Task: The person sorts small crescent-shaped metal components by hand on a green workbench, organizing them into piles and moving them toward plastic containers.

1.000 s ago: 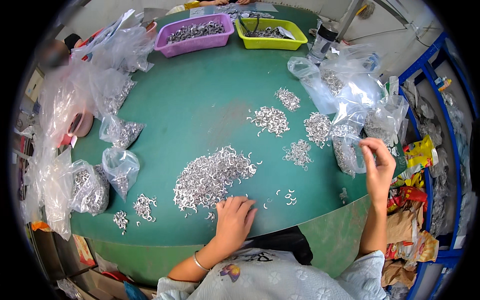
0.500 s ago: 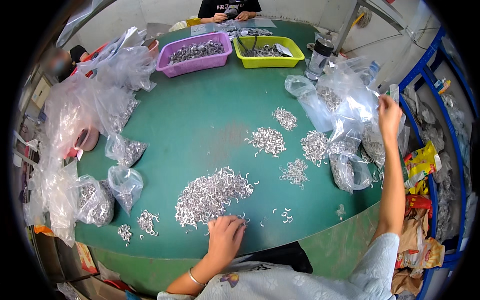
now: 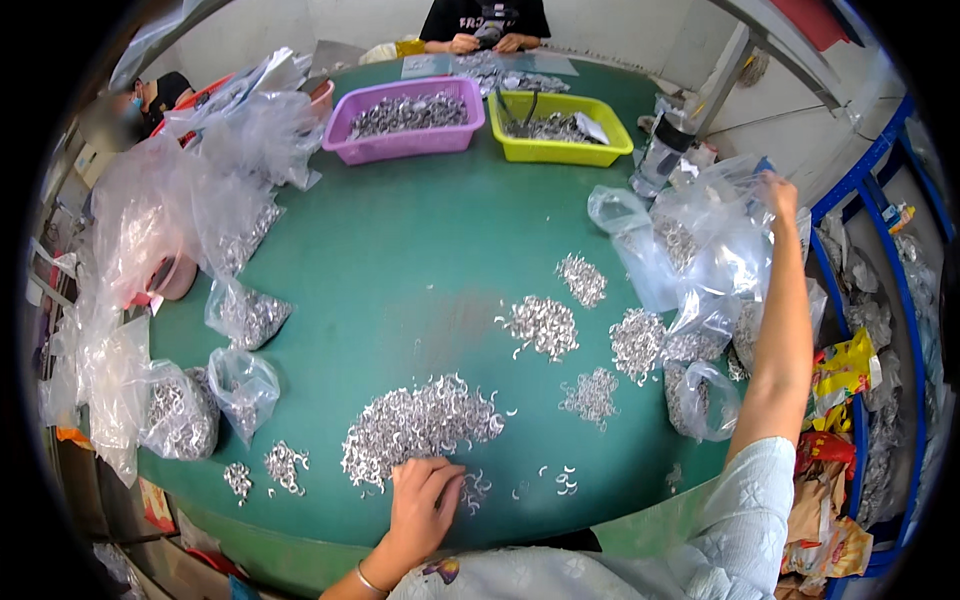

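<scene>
My left hand (image 3: 424, 508) rests at the near edge of a large heap of small silver-grey curved metal pieces (image 3: 415, 425). Its fingers are bent and drawn together, and their tips are hidden, so whatever they hold does not show. A few loose pieces (image 3: 474, 490) lie just right of it. At the far right, my right arm stretches out over the bags. My right hand (image 3: 780, 198) is closed at the upper edge of a clear plastic bag (image 3: 735, 240), seemingly pinching it. Smaller piles of similar pieces (image 3: 541, 327) lie between the heap and the bags.
A purple basket (image 3: 402, 147) and a yellow-green basket (image 3: 565, 152) of metal parts stand at the back, beside a clear bottle (image 3: 662, 155). Filled bags (image 3: 182, 415) line the left edge. A blue rack (image 3: 893, 235) stands right. Across the table (image 3: 400, 240) a person handles parts.
My right hand has reached a little farther over the bags. My left hand has shifted slightly left along the heap's near edge. The whole view has tilted upward.
</scene>
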Motion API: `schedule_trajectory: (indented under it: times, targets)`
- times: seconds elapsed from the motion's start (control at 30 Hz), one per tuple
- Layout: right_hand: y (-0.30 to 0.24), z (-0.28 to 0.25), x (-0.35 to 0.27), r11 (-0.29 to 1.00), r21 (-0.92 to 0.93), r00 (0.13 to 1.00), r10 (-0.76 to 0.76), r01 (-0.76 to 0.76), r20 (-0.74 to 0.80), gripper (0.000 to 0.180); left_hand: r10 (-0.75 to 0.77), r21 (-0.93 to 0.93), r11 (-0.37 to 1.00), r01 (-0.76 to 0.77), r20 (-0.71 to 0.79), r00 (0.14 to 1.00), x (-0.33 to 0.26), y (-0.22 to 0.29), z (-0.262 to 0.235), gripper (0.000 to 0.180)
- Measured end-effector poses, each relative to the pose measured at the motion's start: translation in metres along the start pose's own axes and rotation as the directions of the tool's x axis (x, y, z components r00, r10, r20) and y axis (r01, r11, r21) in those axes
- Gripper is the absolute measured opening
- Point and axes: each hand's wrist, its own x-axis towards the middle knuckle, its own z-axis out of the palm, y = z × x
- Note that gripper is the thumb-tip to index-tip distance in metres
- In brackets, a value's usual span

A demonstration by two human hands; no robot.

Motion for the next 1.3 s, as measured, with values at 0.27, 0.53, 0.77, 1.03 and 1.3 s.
schedule_trajectory:
  times: [0.27,0.53,0.77,1.03,1.3]
  targets:
    - [-0.142,-0.006,-0.186,0.916,0.048,0.917,-0.396,0.399,-0.052,0.04,-0.037,0.045,0.998,0.033,0.09,0.995,-0.014,-0.001,-0.002,0.026]
    - [-0.2,0.001,-0.525,0.83,0.136,0.426,-0.41,0.541,0.807,0.016,-0.007,0.098,0.995,-0.003,0.104,0.995,-0.036,0.0,0.006,0.032]
    - [-0.157,0.034,-0.602,0.854,0.104,0.594,-0.437,0.51,0.676,0.019,0.01,0.127,0.992,-0.026,0.124,0.992,-0.035,0.004,0.012,0.03]
    - [-0.144,0.056,-0.618,0.76,-0.023,0.632,-0.523,0.65,0.571,0.018,0.001,0.047,0.999,-0.005,0.077,0.997,-0.039,0.01,0.012,0.026]
    - [-0.141,0.047,-0.56,0.784,-0.174,0.761,-0.483,0.596,0.433,0.007,0.014,0.042,0.999,-0.016,0.051,0.999,-0.041,0.008,0.011,0.027]
